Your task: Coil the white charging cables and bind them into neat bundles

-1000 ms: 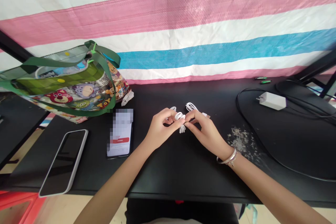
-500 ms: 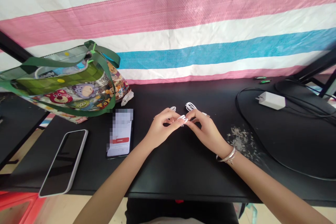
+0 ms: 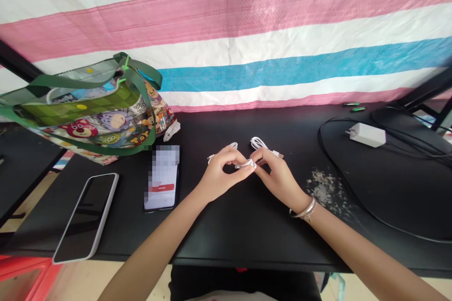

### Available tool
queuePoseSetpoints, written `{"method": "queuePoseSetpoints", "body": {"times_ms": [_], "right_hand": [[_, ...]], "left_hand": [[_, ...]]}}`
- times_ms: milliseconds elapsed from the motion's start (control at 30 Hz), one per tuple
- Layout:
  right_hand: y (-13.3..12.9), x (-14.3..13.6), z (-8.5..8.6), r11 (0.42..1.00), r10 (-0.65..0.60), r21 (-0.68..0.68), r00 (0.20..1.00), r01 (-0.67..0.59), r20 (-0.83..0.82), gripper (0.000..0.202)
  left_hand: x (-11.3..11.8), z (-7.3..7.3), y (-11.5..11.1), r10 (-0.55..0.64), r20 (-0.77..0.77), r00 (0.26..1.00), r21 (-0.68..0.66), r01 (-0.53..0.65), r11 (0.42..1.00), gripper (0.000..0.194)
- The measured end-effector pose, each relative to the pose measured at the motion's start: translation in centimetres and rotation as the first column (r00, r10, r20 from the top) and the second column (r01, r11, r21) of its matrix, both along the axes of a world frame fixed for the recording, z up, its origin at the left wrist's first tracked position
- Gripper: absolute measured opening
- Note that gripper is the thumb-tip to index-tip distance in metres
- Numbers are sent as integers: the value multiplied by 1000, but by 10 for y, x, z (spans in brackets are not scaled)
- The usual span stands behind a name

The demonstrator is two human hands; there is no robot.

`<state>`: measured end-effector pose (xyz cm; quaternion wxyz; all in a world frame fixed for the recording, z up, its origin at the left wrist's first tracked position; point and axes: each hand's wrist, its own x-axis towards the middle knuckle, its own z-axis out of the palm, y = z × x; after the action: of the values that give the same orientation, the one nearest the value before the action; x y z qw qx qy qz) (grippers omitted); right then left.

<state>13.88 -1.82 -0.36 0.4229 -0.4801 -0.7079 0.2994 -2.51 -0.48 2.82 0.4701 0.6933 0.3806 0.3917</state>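
Observation:
My left hand (image 3: pixel 224 169) and my right hand (image 3: pixel 273 169) meet above the middle of the black table. Between their fingertips they pinch a small bundle of white cable (image 3: pixel 247 163), both hands closed on it. Just beyond my right hand lies a coiled white charging cable (image 3: pixel 259 143) with a USB plug showing at its right end. A further loop of white cable (image 3: pixel 233 145) peeks out behind my left hand, most of it hidden. Whether these lengths join the held bundle cannot be made out.
Left of my hands lie a lit phone (image 3: pixel 163 178) and a dark-screened phone in a pale case (image 3: pixel 86 218). A cartoon-print bag (image 3: pixel 116 124) with green straps stands behind them. On the right are a white charger (image 3: pixel 367 134), a black cord (image 3: pixel 348 188) and scattered crumbs (image 3: pixel 326 188).
The held white bundle and my left fingertips have shifted slightly right and toward me. My left hand's grip has opened into a rounder arch, while the right hand stays nearly in place.

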Motion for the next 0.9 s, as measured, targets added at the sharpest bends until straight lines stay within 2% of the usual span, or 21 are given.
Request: {"method": "queuePoseSetpoints", "body": {"times_ms": [267,500,633,900], "right_hand": [[-1,-1,3,999,24,39,1000,-25,12,11],[-1,0,2,999,36,11,999,-37,10,9],[0,0,3,999,45,-27,999,-45,-24,11],[0,-2,5,1000,13,-17,998,-14,-59,10]], "left_hand": [[0,-3,0,-56,5,998,12,56,998,28],[0,-5,0,-30,14,999,-44,31,999,35],[1,-5,0,2,17,1000,-67,-1,998,29],[1,-1,0,139,-100,985,79,-132,988,20]]}}
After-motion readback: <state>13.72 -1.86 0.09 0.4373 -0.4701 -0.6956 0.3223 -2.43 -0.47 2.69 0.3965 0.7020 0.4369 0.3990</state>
